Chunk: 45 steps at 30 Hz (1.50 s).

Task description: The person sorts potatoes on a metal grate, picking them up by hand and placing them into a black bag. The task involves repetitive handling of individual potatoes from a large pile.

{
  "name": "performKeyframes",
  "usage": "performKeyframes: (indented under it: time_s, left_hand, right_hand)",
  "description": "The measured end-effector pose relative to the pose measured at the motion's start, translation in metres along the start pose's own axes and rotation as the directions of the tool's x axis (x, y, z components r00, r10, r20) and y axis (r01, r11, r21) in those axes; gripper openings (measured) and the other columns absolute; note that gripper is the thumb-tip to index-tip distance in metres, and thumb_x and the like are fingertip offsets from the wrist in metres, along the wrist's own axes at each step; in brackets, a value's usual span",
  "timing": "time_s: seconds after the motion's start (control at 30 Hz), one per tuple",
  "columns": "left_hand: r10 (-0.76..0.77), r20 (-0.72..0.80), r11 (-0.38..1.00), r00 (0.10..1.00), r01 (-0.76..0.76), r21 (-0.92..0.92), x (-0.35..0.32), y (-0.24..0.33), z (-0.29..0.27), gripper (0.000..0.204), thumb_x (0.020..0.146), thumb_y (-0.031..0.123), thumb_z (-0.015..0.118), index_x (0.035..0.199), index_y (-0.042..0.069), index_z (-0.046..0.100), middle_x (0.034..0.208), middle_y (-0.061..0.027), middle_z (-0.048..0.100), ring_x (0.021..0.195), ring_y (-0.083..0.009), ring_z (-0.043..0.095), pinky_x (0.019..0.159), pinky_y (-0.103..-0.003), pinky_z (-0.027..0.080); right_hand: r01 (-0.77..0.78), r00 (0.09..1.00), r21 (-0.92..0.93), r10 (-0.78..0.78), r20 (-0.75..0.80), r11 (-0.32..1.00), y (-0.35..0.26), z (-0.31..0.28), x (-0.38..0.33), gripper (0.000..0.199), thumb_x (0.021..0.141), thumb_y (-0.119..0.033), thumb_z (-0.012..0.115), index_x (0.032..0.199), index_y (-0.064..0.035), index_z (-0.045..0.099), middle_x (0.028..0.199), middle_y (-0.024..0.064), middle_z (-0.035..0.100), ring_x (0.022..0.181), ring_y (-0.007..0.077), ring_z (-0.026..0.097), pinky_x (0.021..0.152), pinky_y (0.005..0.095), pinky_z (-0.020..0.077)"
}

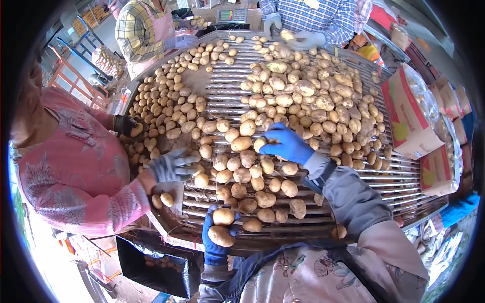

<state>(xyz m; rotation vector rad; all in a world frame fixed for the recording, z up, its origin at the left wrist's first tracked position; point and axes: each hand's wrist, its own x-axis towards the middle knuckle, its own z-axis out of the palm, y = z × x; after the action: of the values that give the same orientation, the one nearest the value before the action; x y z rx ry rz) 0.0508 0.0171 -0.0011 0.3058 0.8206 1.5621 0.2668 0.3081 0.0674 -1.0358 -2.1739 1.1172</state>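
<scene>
Sorting table (222, 86) of metal rollers, covered with potatoes. At six o'clock, the left hand (218, 237), blue-gloved, grasps two potatoes (222, 225) at the near edge. Just right of centre, the right hand (287, 144) pinches one potato (260, 144). At nine o'clock, a co-worker's grey glove (172, 165) rests on the pile.

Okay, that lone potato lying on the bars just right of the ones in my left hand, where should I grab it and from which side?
Take the lone potato from above, across its short width. It lies flat on the roller bars with its long axis running left to right, so fingers fit over its near and far sides. Your left hand already cradles two potatoes, so the right hand is likely freer.
</scene>
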Motion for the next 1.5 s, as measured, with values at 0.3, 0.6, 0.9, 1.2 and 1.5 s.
performKeyframes:
  time_s: [0.3,0.6,0.9,1.2,1.5]
  left_hand:
    - [-0.237,-0.020,0.926,0.971,0.220,-0.308,0.009,0.007,0.006,0.065,0.098,0.066,0.036,0.145,0.022,0.045,0.145,-0.0163,0.050,0.125,-0.0432,0.054,0.083,-0.049,0.057]
    - [-0.206,0.141,0.864,0.968,0.248,-0.438,0.012,0.010,0.007,0.076,0.097,0.069,0.031,0.150,0.016,0.039,0.150,-0.0181,0.044,0.134,-0.0456,0.045,0.095,-0.058,0.051]
    - [-0.206,0.123,0.828,0.971,0.240,-0.507,0.009,0.011,0.005,0.071,0.099,0.066,0.034,0.147,0.014,0.041,0.147,-0.0205,0.047,0.128,-0.0482,0.050,0.078,-0.051,0.057]
    - [-0.279,-0.020,0.870,0.960,0.244,-0.429,0.007,0.011,0.010,0.069,0.098,0.064,0.038,0.146,0.015,0.044,0.146,-0.0230,0.047,0.123,-0.0474,0.053,0.074,-0.051,0.059]
    - [-0.260,0.087,0.865,0.962,0.272,-0.421,0.009,0.008,0.002,0.069,0.097,0.066,0.038,0.147,0.019,0.044,0.150,-0.0199,0.044,0.127,-0.0468,0.052,0.073,-0.047,0.057]
  right_hand:
    - [-0.491,0.842,0.741,0.468,0.268,0.458,-0.031,-0.032,-0.083,0.042,0.093,-0.029,0.072,0.126,-0.0039,0.064,0.111,0.0024,0.066,0.099,0.0099,0.063,0.078,0.0272,0.0559]
    - [-0.458,0.855,0.816,0.427,0.295,0.353,-0.038,-0.024,-0.093,0.036,0.098,-0.028,0.063,0.127,-0.0063,0.060,0.108,0.0049,0.067,0.096,0.0188,0.068,0.064,0.0347,0.0583]
    - [-0.473,0.859,0.791,0.402,0.317,0.388,-0.045,-0.012,-0.079,0.043,0.099,-0.031,0.061,0.132,-0.0025,0.055,0.111,0.0092,0.065,0.096,0.0203,0.068,0.064,0.0331,0.0574]
    - [-0.534,0.844,0.732,0.321,0.430,0.423,-0.038,-0.018,-0.015,0.035,0.094,-0.030,0.070,0.120,-0.0063,0.067,0.093,-0.0004,0.068,0.075,0.0098,0.064,0.065,0.0244,0.0523]
    - [-0.396,0.914,0.589,0.365,0.178,0.704,0.012,0.044,0.081,0.034,0.085,-0.032,0.079,0.101,-0.0032,0.072,0.084,0.0014,0.068,0.072,0.0119,0.060,0.064,0.0273,0.0495]
